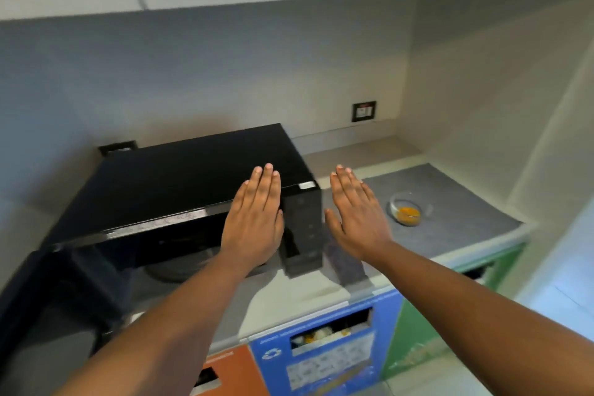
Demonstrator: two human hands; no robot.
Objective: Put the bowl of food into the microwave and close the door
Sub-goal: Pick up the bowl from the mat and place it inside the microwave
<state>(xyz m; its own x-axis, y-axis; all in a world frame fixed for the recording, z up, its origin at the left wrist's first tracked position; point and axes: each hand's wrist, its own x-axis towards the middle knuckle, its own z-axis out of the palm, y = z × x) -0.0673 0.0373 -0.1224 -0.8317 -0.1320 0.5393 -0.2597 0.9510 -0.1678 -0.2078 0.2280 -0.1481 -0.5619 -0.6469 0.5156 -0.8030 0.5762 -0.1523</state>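
Note:
A black microwave (180, 177) stands on the counter at the left, its door (54, 292) swung open toward the lower left so the turntable inside shows. A small clear glass bowl (407, 207) with yellow-orange food sits on a grey mat to the right of the microwave. My left hand (255, 219) hovers flat, fingers extended, in front of the microwave's upper right front. My right hand (355, 215) is flat too, held between the microwave and the bowl, a short way left of the bowl. Neither hand holds anything.
The grey mat (450, 196) covers the right part of the counter, which ends at a side wall. A wall socket (364, 111) is behind. Below the counter edge are orange (231, 370), blue (321, 347) and green (414, 331) waste bin fronts. Cabinets hang overhead.

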